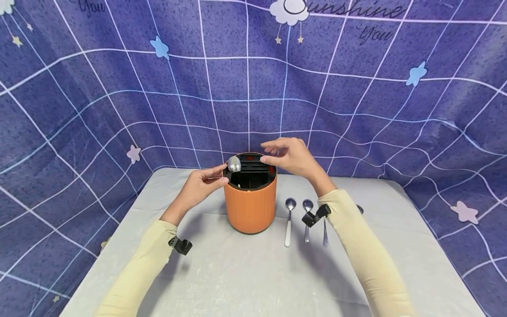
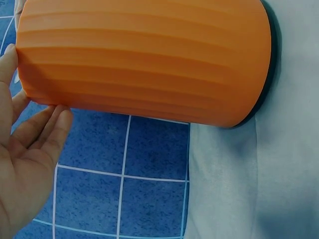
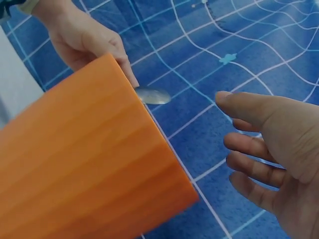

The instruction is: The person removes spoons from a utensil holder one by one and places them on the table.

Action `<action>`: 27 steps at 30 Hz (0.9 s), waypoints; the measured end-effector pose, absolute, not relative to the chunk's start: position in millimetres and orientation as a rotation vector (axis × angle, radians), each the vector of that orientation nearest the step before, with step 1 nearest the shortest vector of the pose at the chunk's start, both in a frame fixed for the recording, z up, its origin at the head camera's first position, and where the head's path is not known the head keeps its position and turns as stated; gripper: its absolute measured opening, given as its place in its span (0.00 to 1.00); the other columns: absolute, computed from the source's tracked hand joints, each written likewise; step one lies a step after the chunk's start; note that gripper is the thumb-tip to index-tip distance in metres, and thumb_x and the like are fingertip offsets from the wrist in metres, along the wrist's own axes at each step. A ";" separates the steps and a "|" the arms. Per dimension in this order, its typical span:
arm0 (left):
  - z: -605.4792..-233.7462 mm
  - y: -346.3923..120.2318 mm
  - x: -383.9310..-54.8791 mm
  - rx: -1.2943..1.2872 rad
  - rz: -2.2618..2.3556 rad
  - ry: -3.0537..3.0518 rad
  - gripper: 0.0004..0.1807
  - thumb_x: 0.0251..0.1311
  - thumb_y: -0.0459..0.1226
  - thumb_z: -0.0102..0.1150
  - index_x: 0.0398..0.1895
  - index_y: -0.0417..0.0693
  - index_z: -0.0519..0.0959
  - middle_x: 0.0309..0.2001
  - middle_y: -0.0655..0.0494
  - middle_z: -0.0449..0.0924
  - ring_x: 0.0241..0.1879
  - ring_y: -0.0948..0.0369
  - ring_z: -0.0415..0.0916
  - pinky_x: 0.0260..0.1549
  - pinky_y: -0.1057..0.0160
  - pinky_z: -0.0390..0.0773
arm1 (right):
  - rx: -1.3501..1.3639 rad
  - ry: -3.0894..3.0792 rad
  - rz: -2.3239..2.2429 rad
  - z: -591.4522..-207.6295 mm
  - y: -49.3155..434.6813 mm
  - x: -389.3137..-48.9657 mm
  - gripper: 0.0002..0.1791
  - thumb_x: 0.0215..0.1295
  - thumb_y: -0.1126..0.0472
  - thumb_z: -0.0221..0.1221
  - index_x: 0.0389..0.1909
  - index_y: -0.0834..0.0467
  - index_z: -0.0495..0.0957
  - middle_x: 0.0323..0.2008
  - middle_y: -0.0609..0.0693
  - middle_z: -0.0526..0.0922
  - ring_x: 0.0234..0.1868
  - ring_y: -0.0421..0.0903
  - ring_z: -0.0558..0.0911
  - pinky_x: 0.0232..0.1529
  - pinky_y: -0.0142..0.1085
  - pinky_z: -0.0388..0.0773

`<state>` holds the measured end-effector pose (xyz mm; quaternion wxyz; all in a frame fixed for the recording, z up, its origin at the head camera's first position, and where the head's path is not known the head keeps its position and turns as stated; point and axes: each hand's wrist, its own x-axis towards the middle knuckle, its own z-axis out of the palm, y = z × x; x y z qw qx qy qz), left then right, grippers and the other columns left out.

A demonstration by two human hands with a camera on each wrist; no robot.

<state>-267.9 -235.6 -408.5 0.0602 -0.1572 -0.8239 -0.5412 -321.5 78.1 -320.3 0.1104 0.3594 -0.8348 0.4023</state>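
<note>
An orange ribbed utensil holder [image 1: 250,207] with a black divided top stands upright on the table. Inside its left rim a metal spoon [image 1: 234,164] shows its rounded bowl uppermost, the handle hidden within. My left hand [image 1: 203,182] touches the holder's left side, thumb and fingertips right at the rim beside the spoon. In the left wrist view, its fingers [image 2: 57,127] lie lightly bent along the orange wall. Above the holder's right side hovers my right hand [image 1: 291,156], fingers spread apart and nothing between them. The right wrist view shows that hand's thumb [image 3: 244,105] pointing toward the spoon bowl.
Right of the holder lie a white-handled spoon [image 1: 288,222] and a metal spoon [image 1: 307,207]. Another metal handle [image 1: 325,233] shows below the right wrist, and a dark utensil end [image 1: 359,209] peeks past the sleeve. A blue patterned curtain [image 1: 245,110] hangs behind the table [image 1: 237,273].
</note>
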 end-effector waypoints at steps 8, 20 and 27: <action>-409.0 -234.2 -270.2 -0.491 -1.655 -2.478 0.30 0.65 0.50 0.69 0.68 0.52 0.78 0.62 0.46 0.80 0.56 0.47 0.82 0.53 0.56 0.84 | 1.166 -2.458 1.210 -328.5 52.0 -326.5 0.22 0.60 0.53 0.74 0.53 0.58 0.87 0.44 0.56 0.89 0.41 0.48 0.87 0.45 0.43 0.87; -411.0 -236.4 -268.6 -0.487 -1.654 -2.480 0.29 0.65 0.50 0.69 0.68 0.53 0.78 0.62 0.47 0.81 0.55 0.50 0.83 0.52 0.58 0.85 | 1.187 -2.522 1.196 -340.2 22.3 -325.9 0.23 0.61 0.50 0.73 0.55 0.56 0.86 0.41 0.48 0.90 0.41 0.40 0.87 0.46 0.36 0.85; -410.8 -236.7 -268.3 -0.495 -1.653 -2.468 0.30 0.65 0.50 0.69 0.68 0.52 0.78 0.63 0.47 0.80 0.55 0.50 0.83 0.52 0.59 0.85 | 1.147 -2.555 1.173 -342.5 10.6 -324.1 0.23 0.62 0.50 0.72 0.55 0.55 0.86 0.39 0.45 0.91 0.40 0.39 0.87 0.47 0.36 0.85</action>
